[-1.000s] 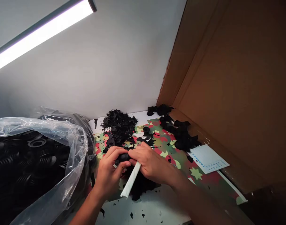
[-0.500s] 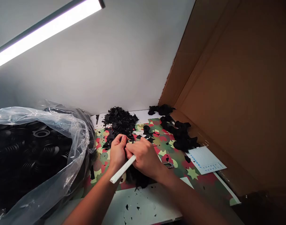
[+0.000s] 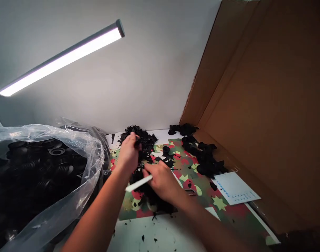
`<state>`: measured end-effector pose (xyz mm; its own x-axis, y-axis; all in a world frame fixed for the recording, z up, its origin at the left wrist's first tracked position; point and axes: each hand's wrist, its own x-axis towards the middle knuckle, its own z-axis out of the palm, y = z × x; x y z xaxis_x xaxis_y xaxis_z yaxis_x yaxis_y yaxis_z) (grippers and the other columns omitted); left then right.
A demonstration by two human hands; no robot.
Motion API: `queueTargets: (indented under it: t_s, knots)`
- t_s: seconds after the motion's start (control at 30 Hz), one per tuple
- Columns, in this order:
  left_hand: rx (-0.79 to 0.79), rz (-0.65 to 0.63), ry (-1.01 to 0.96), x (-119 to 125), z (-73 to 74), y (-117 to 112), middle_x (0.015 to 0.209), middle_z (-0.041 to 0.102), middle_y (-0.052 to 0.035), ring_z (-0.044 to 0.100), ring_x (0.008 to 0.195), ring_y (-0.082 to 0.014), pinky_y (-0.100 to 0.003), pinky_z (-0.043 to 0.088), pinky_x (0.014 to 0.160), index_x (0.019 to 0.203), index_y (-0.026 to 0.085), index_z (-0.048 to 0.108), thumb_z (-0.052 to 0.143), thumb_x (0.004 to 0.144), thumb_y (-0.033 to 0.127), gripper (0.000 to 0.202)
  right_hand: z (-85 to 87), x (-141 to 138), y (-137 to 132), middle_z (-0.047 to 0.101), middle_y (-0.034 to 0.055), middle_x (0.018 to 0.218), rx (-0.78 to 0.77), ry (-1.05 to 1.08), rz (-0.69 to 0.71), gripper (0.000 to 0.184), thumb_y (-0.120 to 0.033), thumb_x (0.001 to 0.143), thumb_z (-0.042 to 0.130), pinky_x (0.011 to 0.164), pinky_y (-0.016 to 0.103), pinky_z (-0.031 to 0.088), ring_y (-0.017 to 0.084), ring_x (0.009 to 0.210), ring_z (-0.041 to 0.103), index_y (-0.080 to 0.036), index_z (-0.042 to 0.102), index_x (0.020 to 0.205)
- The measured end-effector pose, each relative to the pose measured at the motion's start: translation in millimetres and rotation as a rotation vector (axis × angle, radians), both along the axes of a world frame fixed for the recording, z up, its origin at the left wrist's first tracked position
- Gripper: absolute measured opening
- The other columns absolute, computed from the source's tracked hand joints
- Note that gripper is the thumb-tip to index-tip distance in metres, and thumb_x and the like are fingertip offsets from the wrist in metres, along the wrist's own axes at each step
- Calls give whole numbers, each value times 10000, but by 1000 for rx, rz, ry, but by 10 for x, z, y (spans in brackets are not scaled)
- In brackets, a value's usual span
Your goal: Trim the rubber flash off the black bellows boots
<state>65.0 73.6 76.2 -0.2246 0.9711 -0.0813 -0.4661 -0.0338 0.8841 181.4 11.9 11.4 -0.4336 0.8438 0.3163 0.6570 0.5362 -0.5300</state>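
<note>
My right hand [image 3: 162, 180] is closed around a flat white stick-like handle [image 3: 139, 183], which juts out to the left from under the fingers. Any working end of it is hidden by the hand. My left hand [image 3: 128, 154] reaches further back, over the pile of black scraps [image 3: 146, 140]. Its fingers are curled, and dark material shows at the fingertips, but I cannot make out whether it is held or part of the pile. Below my hands lies a heap of black pieces [image 3: 157, 201], partly covered by the right hand.
An open clear plastic bag [image 3: 93, 154] full of black ribbed parts [image 3: 61, 159] stands at left. More black pieces [image 3: 206, 157] line the cardboard wall [image 3: 254, 115] at right, beside a white card [image 3: 236, 187]. A patterned sheet [image 3: 191, 168] covers the table. A lit lamp [image 3: 62, 59] hangs above.
My left hand has parted from the right and moved back over the scrap pile. My right hand stays near its place with the white handle. The view has tilted up slightly.
</note>
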Motion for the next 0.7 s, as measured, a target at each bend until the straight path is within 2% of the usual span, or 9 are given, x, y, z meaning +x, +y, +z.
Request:
queueTargets:
  t_s: [0.1, 0.17, 0.23, 0.33, 0.4, 0.47, 0.6, 0.7]
  knots:
    - [51, -138, 24, -8, 36, -232, 739, 655, -12, 568, 659, -121, -215, 430, 575, 777, 164, 734, 844, 750, 454, 312, 1, 30, 82, 611, 16, 799, -132, 156, 93, 358, -273, 1048, 452, 720, 296, 393, 170, 727, 557, -211, 567, 714]
    - [111, -189, 41, -44, -17, -391, 865, 712, -26, 610, 782, -137, -208, 457, 650, 900, 178, 786, 921, 648, 446, 392, 3, 56, 84, 637, 42, 918, -176, 341, 170, 387, -349, 1071, 407, 778, 302, 450, 184, 854, 604, -213, 605, 768]
    - [168, -253, 81, -127, -106, -504, 951, 744, -41, 636, 874, -163, -224, 488, 738, 968, 196, 803, 955, 597, 438, 468, 7, 78, 54, 654, 58, 985, -200, 509, 175, 399, -417, 1072, 389, 838, 322, 475, 198, 929, 626, -216, 634, 827]
    - [197, -318, 181, -285, -251, -595, 1027, 770, -64, 667, 973, -202, -259, 518, 836, 1018, 221, 809, 945, 638, 403, 443, 14, 109, 24, 651, 40, 892, -211, 660, 15, 361, -466, 1041, 434, 775, 322, 473, 198, 826, 616, -222, 634, 865]
    - [207, -314, 255, -367, -323, -630, 1039, 777, -67, 681, 996, -208, -264, 530, 859, 1036, 232, 808, 921, 685, 370, 394, 19, 130, 33, 624, 17, 808, -240, 729, -98, 319, -492, 1005, 489, 703, 308, 453, 190, 746, 582, -228, 634, 899]
    - [217, -300, 316, -411, -366, -658, 1039, 784, -66, 698, 999, -212, -272, 546, 868, 1032, 237, 807, 902, 714, 335, 346, 29, 146, 50, 581, -1, 741, -284, 780, -148, 345, -546, 970, 528, 662, 298, 433, 179, 693, 548, -227, 642, 901]
    - [237, -265, 410, -410, -390, -701, 1028, 797, -60, 726, 988, -228, -297, 585, 856, 1061, 257, 808, 895, 701, 264, 371, 64, 139, 27, 455, -37, 615, -412, 834, -93, 502, -698, 902, 558, 596, 285, 390, 148, 590, 443, -216, 631, 780]
    - [273, -225, 525, -394, -392, -731, 969, 794, -56, 731, 919, -227, -294, 599, 810, 1015, 252, 830, 889, 682, 236, 339, 101, 115, -35, 465, -37, 635, -492, 876, -34, 508, -709, 809, 683, 572, 274, 369, 131, 586, 402, -211, 611, 738]
